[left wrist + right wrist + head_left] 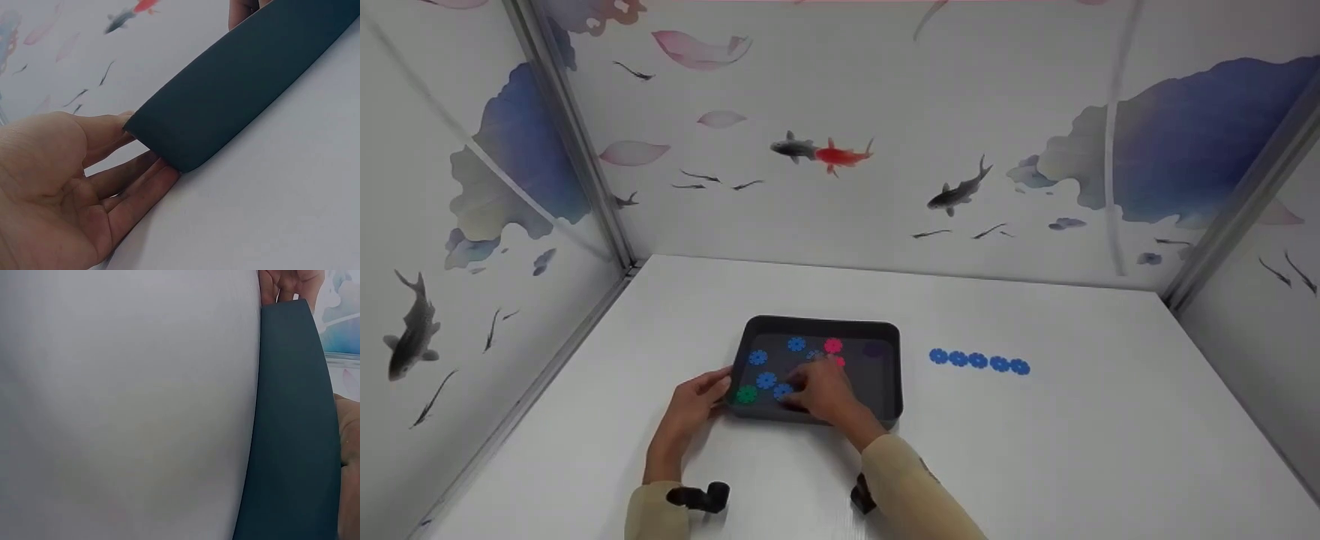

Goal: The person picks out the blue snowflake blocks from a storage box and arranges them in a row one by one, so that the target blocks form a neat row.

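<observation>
A dark rectangular tray (825, 324) holds several flower-shaped plastic discs. Most are blue, such as the blue disc (766, 380); there is also a green disc (746, 394) and a pink disc (832, 345). My left hand (694, 405) holds the tray's left side, with the thumb at the rim and fingers against the wall below in the left wrist view. My right hand (826, 390) reaches over the near wall, thumb and forefinger around a blue disc (782, 392) near the front left. Whether they pinch it cannot be told; the right wrist view hides the fingertips behind the tray wall.
A row of several blue discs (977, 361) lies on the white table (1035, 442), right of the tray. White panels (870, 225) with painted fish and leaves stand at the back and both sides. A dark purple disc (874, 349) lies inside the tray's right side.
</observation>
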`<state>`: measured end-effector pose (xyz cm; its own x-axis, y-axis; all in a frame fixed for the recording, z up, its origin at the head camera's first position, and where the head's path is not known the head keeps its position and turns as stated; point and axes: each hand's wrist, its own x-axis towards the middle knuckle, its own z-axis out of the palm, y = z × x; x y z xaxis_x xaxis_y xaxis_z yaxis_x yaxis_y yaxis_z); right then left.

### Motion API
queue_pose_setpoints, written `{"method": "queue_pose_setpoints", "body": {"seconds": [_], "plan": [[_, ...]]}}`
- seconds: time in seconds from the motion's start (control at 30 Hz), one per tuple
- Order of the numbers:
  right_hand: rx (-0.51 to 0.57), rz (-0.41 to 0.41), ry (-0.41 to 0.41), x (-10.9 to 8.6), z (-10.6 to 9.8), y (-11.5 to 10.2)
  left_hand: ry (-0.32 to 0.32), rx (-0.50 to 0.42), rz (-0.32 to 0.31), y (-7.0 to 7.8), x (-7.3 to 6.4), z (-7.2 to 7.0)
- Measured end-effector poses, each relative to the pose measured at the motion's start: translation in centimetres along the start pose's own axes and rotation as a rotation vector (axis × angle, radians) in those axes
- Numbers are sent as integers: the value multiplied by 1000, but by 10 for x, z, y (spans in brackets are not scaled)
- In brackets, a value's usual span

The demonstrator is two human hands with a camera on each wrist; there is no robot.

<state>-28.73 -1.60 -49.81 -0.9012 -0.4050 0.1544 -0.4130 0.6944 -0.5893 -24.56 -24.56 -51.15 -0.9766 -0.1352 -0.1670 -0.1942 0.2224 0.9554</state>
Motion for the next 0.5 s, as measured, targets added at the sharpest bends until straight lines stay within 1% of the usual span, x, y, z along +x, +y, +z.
{"method": "queue_pose_setpoints", "body": {"seconds": [0.17,0.3,0.5], "plan": [[0,13,-18,1,0,0,0,1,-11,1,0,0],[-33,5,-23,1,0,-1,-6,-13,-11,1,0,1],[-72,9,-21,2,0,-1,-5,-3,-7,0,0,0]]}}
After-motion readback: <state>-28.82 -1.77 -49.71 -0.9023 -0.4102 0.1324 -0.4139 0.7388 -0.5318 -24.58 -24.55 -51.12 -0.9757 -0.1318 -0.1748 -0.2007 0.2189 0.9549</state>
